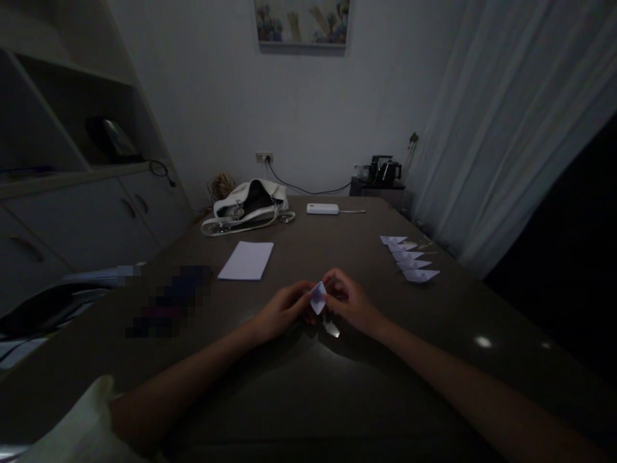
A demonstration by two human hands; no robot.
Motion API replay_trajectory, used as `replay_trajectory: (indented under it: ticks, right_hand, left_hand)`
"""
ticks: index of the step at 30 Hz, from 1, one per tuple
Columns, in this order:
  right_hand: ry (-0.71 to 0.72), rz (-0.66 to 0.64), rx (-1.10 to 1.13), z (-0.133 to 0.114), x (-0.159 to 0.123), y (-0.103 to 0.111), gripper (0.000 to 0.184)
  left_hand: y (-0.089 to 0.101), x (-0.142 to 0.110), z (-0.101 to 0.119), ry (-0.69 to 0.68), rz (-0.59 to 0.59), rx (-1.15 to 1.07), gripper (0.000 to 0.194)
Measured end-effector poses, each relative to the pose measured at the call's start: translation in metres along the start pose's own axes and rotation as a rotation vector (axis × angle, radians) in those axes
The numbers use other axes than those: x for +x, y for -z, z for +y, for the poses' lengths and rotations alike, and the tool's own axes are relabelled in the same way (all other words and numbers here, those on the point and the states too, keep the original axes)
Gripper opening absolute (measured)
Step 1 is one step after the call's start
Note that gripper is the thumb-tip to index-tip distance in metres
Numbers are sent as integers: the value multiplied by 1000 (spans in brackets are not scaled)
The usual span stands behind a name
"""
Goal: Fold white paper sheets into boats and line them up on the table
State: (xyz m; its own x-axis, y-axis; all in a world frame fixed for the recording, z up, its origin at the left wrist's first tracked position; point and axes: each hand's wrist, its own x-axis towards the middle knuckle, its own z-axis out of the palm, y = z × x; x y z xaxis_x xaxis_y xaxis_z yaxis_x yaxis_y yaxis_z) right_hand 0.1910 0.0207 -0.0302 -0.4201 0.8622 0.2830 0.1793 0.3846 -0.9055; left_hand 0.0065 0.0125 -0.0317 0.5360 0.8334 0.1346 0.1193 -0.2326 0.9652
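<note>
Between my two hands is a small folded piece of white paper [318, 298], diamond-shaped from this side and held just above the table. My left hand [285, 308] pinches its left edge between thumb and fingers. On the other side, my right hand [351, 302] grips the right edge, its fingers curled behind the paper. Some fingertips are hidden. A bright patch of light lies on the tabletop just below the hands. Farther right, several folded paper boats [412, 263] stand in a row. A stack of white paper [247, 260] lies to the left.
A white handbag [253, 204] sits at the back left of the brown table [289, 399]. Right of it lies a white power bank [322, 209] with a short cable. A blurred dark item [176, 299] is at the left. Behind stands a black kettle [388, 172]; a curtain [520, 116] hangs right.
</note>
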Motion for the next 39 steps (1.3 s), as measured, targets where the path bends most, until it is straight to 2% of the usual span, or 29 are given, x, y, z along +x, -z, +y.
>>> replay_trajectory:
  ticks: [19,22,29,34,39]
  right_hand:
    - [-90,-29,372,10,6,0,28]
    - [-104,-21,408,11,7,0,25]
    - [-99,-32,338,6,5,0,14]
    - [-76,-88,246,0,3,0,16]
    - [-45,-55,292,3,4,-3,28]
  left_hand:
    - [2,4,5,51,64,-227,40]
    - [3,3,5,54,60,-247,36]
    - [4,2,3,61,52,-344,27]
    - [2,2,11,60,68,-210,29]
    - [3,2,10,40,53,-221,36]
